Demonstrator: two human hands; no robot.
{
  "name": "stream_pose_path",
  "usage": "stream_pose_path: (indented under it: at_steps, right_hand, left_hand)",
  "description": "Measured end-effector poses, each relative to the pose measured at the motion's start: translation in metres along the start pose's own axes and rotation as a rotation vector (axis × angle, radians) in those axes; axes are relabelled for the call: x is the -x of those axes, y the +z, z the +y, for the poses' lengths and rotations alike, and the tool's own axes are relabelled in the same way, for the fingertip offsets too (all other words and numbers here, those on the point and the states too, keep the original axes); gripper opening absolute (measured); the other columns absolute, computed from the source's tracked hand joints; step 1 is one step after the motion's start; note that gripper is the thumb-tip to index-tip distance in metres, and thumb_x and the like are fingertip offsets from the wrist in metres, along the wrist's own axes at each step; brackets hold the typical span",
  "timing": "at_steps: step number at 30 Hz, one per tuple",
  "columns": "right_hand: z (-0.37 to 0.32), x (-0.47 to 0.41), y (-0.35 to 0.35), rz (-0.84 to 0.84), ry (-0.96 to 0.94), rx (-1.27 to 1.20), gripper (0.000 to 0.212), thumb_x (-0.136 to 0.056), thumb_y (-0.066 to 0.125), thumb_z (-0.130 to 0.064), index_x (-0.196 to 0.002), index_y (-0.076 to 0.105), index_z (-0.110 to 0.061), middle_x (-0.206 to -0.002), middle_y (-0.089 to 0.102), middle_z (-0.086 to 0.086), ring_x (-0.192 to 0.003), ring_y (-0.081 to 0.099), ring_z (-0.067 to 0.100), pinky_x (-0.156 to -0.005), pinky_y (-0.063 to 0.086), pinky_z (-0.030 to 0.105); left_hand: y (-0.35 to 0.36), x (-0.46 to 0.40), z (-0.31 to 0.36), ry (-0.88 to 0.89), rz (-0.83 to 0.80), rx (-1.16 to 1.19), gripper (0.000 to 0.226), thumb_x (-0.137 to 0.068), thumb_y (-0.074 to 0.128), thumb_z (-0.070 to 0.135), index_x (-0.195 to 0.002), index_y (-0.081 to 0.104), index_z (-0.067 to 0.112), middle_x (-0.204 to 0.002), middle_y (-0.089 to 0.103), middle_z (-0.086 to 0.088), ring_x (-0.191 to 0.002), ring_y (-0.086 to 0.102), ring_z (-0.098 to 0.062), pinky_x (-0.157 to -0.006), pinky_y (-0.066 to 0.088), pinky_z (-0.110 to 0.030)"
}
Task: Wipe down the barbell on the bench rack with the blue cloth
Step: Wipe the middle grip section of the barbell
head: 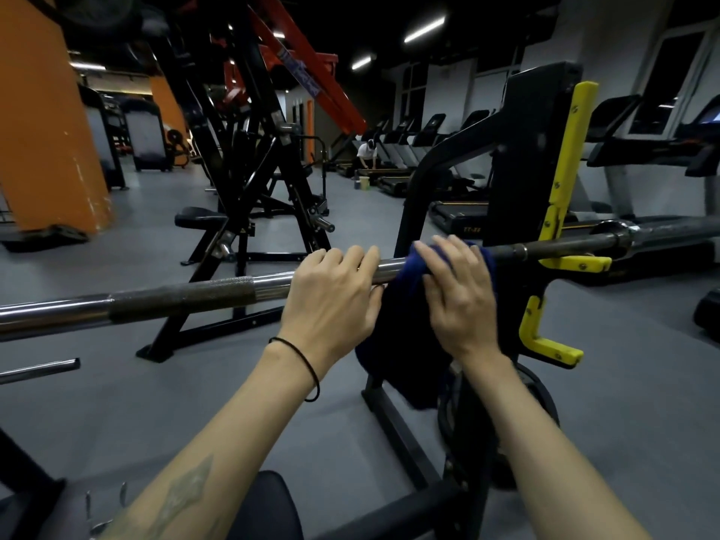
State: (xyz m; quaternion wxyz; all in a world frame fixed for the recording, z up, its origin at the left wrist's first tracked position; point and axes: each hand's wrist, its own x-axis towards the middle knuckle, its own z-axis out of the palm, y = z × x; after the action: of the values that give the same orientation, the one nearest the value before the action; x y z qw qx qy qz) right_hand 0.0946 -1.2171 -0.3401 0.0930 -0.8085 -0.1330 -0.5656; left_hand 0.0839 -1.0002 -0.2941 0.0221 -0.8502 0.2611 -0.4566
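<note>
Head view: right hand (457, 294) has its fingers (448, 251) spread and laid flat over the blue cloth (401, 325), pressing it onto the barbell (195, 296). They are not curled round it, so this is a press, not a grip. Cloth is draped over the bar under those fingers, most of it hanging loose below the palm.

Left hand (335, 302) sits just beside, touching the cloth edge, fingers curled over the top of the bare steel, steadying it.

Past the right fingertips the bar runs into the yellow hook (572, 263) of the rack upright (533, 157), then the thicker sleeve. Left of the left hand: smooth steel, then the rough knurled band.

My read for a good wipe:
- wrap the cloth fully round the bar, a flat palm only cleans the top
- keep the left hand clamped so the bar doesn't roll in the hook
- gather the hanging tail so it can't snag
- slow down on the knurling; I expect it to drag the fabric.
</note>
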Motion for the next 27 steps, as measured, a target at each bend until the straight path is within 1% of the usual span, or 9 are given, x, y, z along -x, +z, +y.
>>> stream_pose_path:
  at_steps: [5, 8, 11, 14, 17, 18, 21, 24, 27]
  right_hand:
    - [-0.041, -0.011, 0.018, 0.192, 0.535, -0.205, 0.043, -0.110, 0.033, -0.027, -0.130, 0.066, -0.010, -0.146, 0.055, 0.011, -0.153, 0.029, 0.031, -0.129, 0.009, 0.049]
    - [-0.065, -0.004, 0.017, 0.079, 0.264, -0.190, 0.041, -0.107, 0.038, -0.024, -0.135, 0.066, -0.012, -0.144, 0.057, 0.010, -0.149, 0.036, 0.032, -0.128, 0.011, 0.050]
    - [-0.021, -0.004, 0.000, -0.029, -0.063, -0.086, 0.041, -0.106, 0.045, -0.021, -0.143, 0.061, -0.013, -0.141, 0.060, 0.011, -0.140, 0.047, 0.033, -0.125, 0.021, 0.051]
    - [0.010, -0.011, -0.005, 0.015, 0.093, -0.047, 0.040, -0.108, 0.039, -0.026, -0.135, 0.065, -0.012, -0.133, 0.064, 0.011, -0.135, 0.052, 0.036, -0.125, 0.021, 0.052]
    - [-0.030, -0.016, 0.017, 0.189, 0.482, -0.200, 0.041, -0.107, 0.034, -0.026, -0.122, 0.070, -0.011, -0.131, 0.064, 0.010, -0.142, 0.043, 0.035, -0.128, 0.008, 0.051]
    - [-0.049, -0.017, 0.022, 0.207, 0.514, -0.233, 0.042, -0.107, 0.034, -0.025, -0.120, 0.071, -0.011, -0.132, 0.063, 0.010, -0.145, 0.040, 0.034, -0.129, 0.005, 0.050]
    - [-0.061, -0.006, 0.018, 0.106, 0.270, -0.211, 0.040, -0.107, 0.038, -0.024, -0.131, 0.068, -0.012, -0.140, 0.060, 0.008, -0.147, 0.038, 0.032, -0.128, 0.010, 0.051]
    - [-0.003, -0.003, -0.003, -0.028, -0.016, -0.037, 0.042, -0.109, 0.040, -0.027, -0.144, 0.060, -0.014, -0.144, 0.059, 0.010, -0.144, 0.045, 0.031, -0.126, 0.021, 0.050]
    - [0.023, -0.006, -0.009, 0.058, 0.258, -0.061, 0.044, -0.110, 0.035, -0.030, -0.139, 0.062, -0.012, -0.143, 0.059, 0.012, -0.146, 0.041, 0.031, -0.127, 0.018, 0.048]
  left_hand:
    - [-0.001, -0.004, 0.003, -0.045, 0.013, 0.016, 0.042, -0.092, 0.040, 0.039, -0.117, 0.061, 0.013, -0.090, 0.061, -0.004, -0.076, 0.055, -0.027, -0.077, 0.044, -0.040]
    - [0.000, -0.003, 0.005, -0.043, 0.020, 0.037, 0.040, -0.090, 0.043, 0.035, -0.117, 0.062, 0.013, -0.090, 0.063, -0.005, -0.077, 0.056, -0.029, -0.083, 0.044, -0.041]
    - [0.000, -0.001, 0.004, -0.034, 0.005, 0.043, 0.045, -0.091, 0.044, 0.037, -0.125, 0.060, 0.011, -0.094, 0.065, -0.007, -0.082, 0.059, -0.030, -0.094, 0.045, -0.044]
    - [-0.002, -0.001, 0.003, -0.041, -0.010, 0.051, 0.047, -0.092, 0.045, 0.040, -0.127, 0.059, 0.012, -0.096, 0.064, -0.006, -0.085, 0.060, -0.029, -0.100, 0.045, -0.045]
    - [-0.002, 0.000, 0.004, -0.055, 0.018, 0.079, 0.042, -0.092, 0.046, 0.040, -0.124, 0.058, 0.014, -0.096, 0.063, -0.004, -0.084, 0.059, -0.028, -0.100, 0.043, -0.044]
    - [-0.001, 0.000, 0.004, -0.048, 0.033, 0.091, 0.038, -0.093, 0.045, 0.039, -0.121, 0.057, 0.015, -0.096, 0.062, -0.003, -0.084, 0.059, -0.028, -0.099, 0.043, -0.043]
    - [0.000, 0.001, 0.002, -0.012, 0.069, 0.113, 0.028, -0.096, 0.044, 0.036, -0.111, 0.057, 0.017, -0.100, 0.060, -0.002, -0.085, 0.058, -0.027, -0.097, 0.044, -0.041]
    - [0.002, 0.002, 0.001, -0.001, 0.107, 0.132, 0.025, -0.098, 0.046, 0.036, -0.108, 0.059, 0.018, -0.100, 0.061, 0.000, -0.085, 0.059, -0.024, -0.095, 0.045, -0.039]
    - [0.002, 0.001, 0.001, -0.011, 0.136, 0.145, 0.022, -0.097, 0.048, 0.036, -0.105, 0.061, 0.020, -0.092, 0.063, 0.002, -0.082, 0.060, -0.023, -0.093, 0.046, -0.037]
